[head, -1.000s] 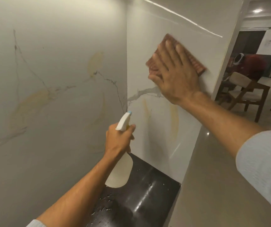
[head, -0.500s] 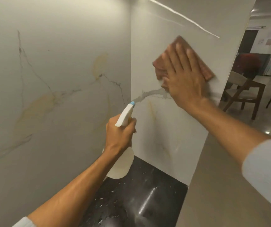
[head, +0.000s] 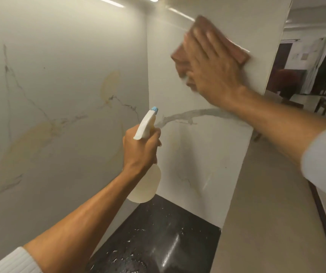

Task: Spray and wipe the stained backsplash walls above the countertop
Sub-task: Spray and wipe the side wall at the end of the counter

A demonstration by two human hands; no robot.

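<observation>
Higher on the right-hand wall (head: 207,154) than a moment ago, the right hand (head: 215,66) presses a folded reddish-brown cloth (head: 237,48) flat against the glossy white panel, near its outer edge; its fingers (head: 201,34) lie spread across the cloth, blurred by motion. A grey marble vein crosses that wall below the hand, and faint yellowish streaks show lower down. The left hand (head: 140,148) has its fingers wrapped tight round the neck of a translucent spray bottle (head: 146,186) with a white trigger head and blue nozzle, held upright above the back corner of the counter (head: 158,233). The counter is dark, polished and speckled with droplets. The left-hand wall (head: 59,95) carries thin dark veins and broad tan stains.
</observation>
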